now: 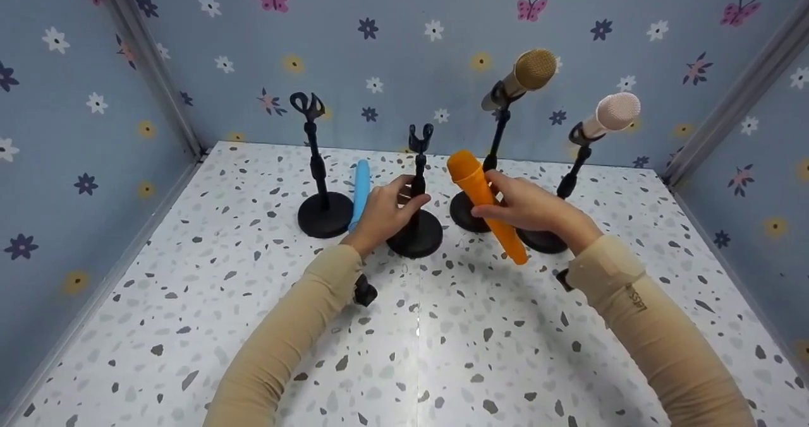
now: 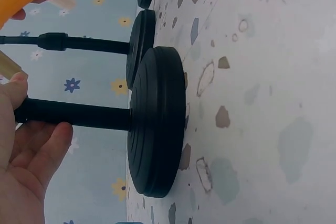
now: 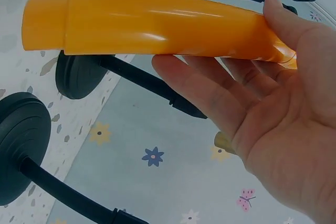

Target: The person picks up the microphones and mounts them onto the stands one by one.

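Observation:
Between thumb and fingers, the right hand [image 1: 528, 206] holds an orange microphone [image 1: 481, 190], its head up and tilted left. The right wrist view shows the thumb and fingers of that hand [image 3: 294, 98] on opposite sides of the orange body [image 3: 157, 24]. Just left of it, the left hand [image 1: 385, 211] grips the pole of a black stand [image 1: 418, 184] whose clip [image 1: 420, 138] holds nothing. In the left wrist view the thumb and fingers of the left hand [image 2: 31, 156] are round the pole [image 2: 79, 114], above the round base [image 2: 157, 124].
A light blue microphone [image 1: 361, 190] lies left of the gripped stand, beside another stand [image 1: 319, 180] with a bare clip. To the right, two stands bear a gold microphone [image 1: 531, 72] and a pale pink one [image 1: 613, 112]. Patterned walls [image 1: 404, 54] enclose the speckled table [image 1: 379, 364].

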